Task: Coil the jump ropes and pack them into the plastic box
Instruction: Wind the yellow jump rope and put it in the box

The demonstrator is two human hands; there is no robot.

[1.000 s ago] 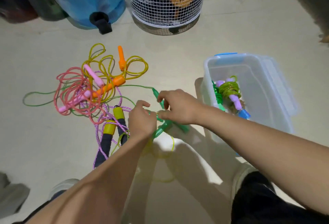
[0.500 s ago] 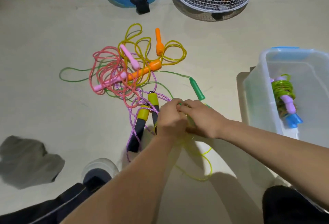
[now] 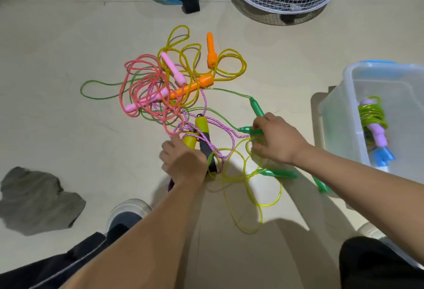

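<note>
A tangle of jump ropes [image 3: 174, 96] lies on the floor [image 3: 68, 59] left of the plastic box [image 3: 344, 114], which holds one coiled rope [image 3: 372, 116]. The right hand [image 3: 274, 138], nearer the box, curls its fingers round two green handles [image 3: 257, 108]. The left hand [image 3: 183, 160], at the tangle's near edge, grips a yellow-capped handle [image 3: 190, 140]. A grey cloth [image 3: 36, 201] lies well left of the tangle.

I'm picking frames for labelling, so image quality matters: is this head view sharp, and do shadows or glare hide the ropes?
Head view: mostly sharp, edges bowed by the wide lens; arm shadows darken the floor beside the yellow-green rope, which stays readable; no glare.
</note>
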